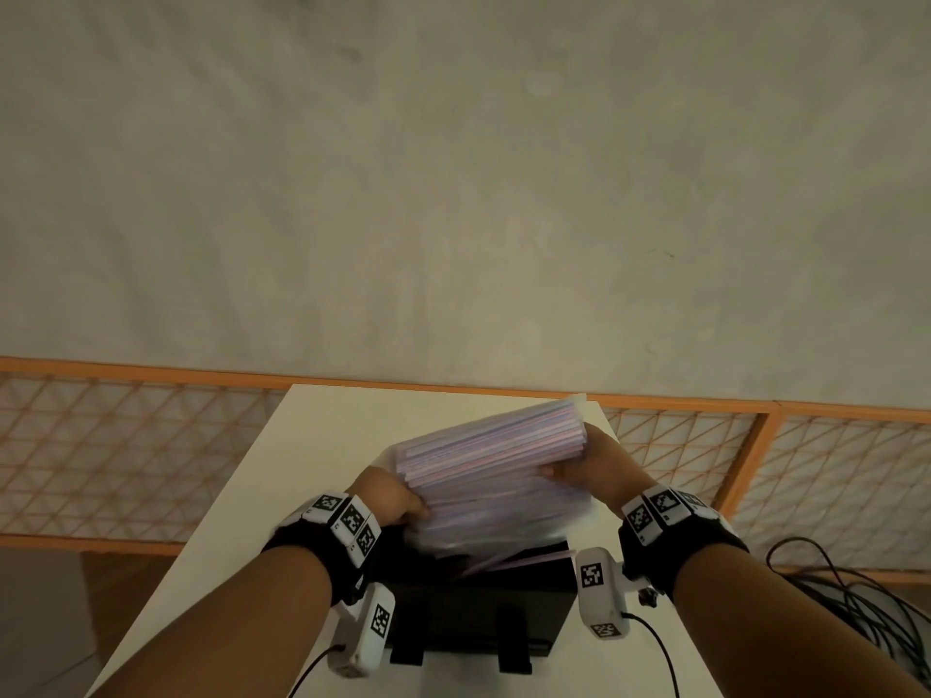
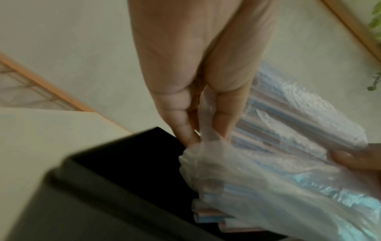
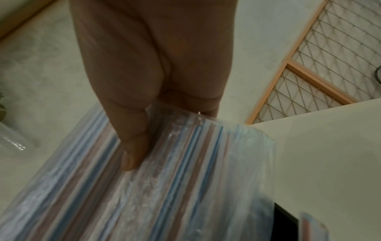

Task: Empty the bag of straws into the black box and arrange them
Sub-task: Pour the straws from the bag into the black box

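Observation:
A clear plastic bag of pink, blue and white straws (image 1: pixel 493 466) is held tilted above the black box (image 1: pixel 478 617) on the white table (image 1: pixel 322 445). My left hand (image 1: pixel 393 501) pinches the bag's bunched lower end (image 2: pixel 204 146) over the box opening (image 2: pixel 132 156). My right hand (image 1: pixel 589 466) grips the raised upper end, thumb pressed on the plastic (image 3: pixel 134 156). Several straw ends (image 2: pixel 208 216) poke out of the bag's mouth into the box. A few straws (image 1: pixel 524 559) lie slanted at the box rim.
An orange-framed wire mesh panel (image 1: pixel 126 445) runs behind and beside the table. Black cables (image 1: pixel 856 596) lie coiled at the right. A grey wall fills the upper view. A green plant (image 2: pixel 376 48) shows at the edge of the left wrist view.

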Available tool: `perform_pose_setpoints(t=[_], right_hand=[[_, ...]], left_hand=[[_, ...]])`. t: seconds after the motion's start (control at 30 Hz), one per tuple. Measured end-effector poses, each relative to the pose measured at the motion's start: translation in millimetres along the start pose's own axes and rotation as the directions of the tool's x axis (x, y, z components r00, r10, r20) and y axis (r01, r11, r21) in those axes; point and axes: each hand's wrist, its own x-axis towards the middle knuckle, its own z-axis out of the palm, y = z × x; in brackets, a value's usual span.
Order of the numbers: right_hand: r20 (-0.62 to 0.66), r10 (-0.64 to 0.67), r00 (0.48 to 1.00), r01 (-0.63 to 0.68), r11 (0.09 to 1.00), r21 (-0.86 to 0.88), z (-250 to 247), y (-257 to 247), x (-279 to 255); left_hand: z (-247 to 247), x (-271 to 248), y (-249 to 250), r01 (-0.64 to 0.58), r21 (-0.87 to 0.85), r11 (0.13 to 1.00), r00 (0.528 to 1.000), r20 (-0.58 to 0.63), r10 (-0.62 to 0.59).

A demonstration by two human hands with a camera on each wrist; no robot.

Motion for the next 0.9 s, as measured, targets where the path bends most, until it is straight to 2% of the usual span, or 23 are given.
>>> perform_pose_setpoints(t=[0.07,0.17,0.3,0.33,0.47,0.57,0.67,0.8,0.9], right_hand=[[-0.007,0.015,1.000,-0.014,0.999,0.047,-0.1,0.6,2.6],[-0.007,0.031,0.999,-0.030,0.993,0.118,0.1,2.6,5.7],[-0.029,0.035,0.999,-0.029,0.983,0.183,0.5,4.3,5.2],[-0.044,0.047,0.998,-0.036,0.975,0.219,-0.2,5.8,5.0],[-0.087,0.096,0.992,-0.063,0.944,0.325,-3.1,9.5,7.2],[-0.081,0.124,0.989,-0.088,0.932,0.352,-5.2,10.8,9.0],[-0.077,0.136,0.988,-0.105,0.943,0.315,-4.5,8.0,7.7],[-0.078,0.130,0.988,-0.107,0.962,0.250,-1.5,10.0,8.9],[-0.038,0.110,0.993,-0.100,0.973,0.210,-0.3,1.1,1.0]], left_hand=[[-1.5,-4.2,3.4,-0.016,0.103,0.995,0.998,-0.052,0.022],[0.2,-4.9,6.0,-0.068,0.144,0.987,0.994,-0.074,0.079],[0.7,2.1,-2.0,-0.072,0.110,0.991,0.995,-0.063,0.079],[1.3,2.5,-4.0,-0.102,0.116,0.988,0.992,-0.062,0.110],[2.2,2.0,-5.3,-0.154,0.227,0.962,0.988,0.022,0.153],[-1.2,0.8,-4.6,-0.125,0.266,0.956,0.992,0.042,0.118],[0.1,1.2,-8.1,-0.077,0.156,0.985,0.997,0.019,0.076],[6.0,-0.3,-8.5,0.088,0.123,0.989,0.995,-0.059,-0.081],[5.8,7.5,-16.2,0.075,0.072,0.995,0.995,-0.073,-0.070]])
